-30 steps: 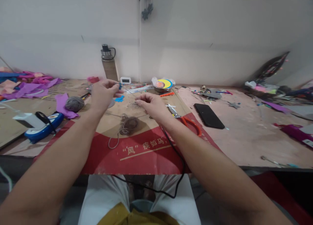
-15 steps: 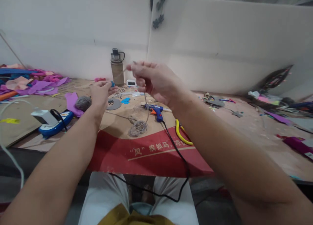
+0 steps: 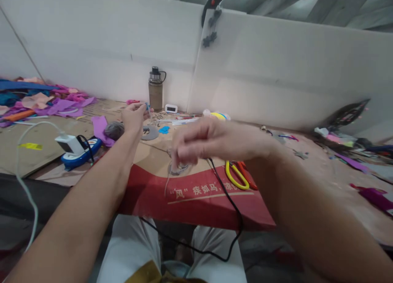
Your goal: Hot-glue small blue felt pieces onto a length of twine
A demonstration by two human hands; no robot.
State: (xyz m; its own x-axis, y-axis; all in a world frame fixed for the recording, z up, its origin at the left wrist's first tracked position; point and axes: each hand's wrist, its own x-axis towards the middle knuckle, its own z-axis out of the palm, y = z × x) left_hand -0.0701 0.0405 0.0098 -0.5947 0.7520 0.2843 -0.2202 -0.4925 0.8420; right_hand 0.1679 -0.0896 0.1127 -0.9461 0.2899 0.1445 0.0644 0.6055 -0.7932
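My left hand is raised over the table's far side, pinching a small blue piece between thumb and fingers. My right hand is blurred by motion, closer to me, with its fingers curled together; a thin brown thread hangs from it down toward a loose coil of thread on the red and tan cardboard. A taut strand between the two hands is too faint to make out.
Yellow-handled and orange-handled scissors lie right of the coil. A black cable runs off the table's front edge. A grey yarn ball, a blue and white device, a bottle and purple felt scraps sit at left and back.
My right hand rose from the table, then swung down and toward me, pulling thread along. My left hand stayed up with the blue piece. The camera tilted upward.
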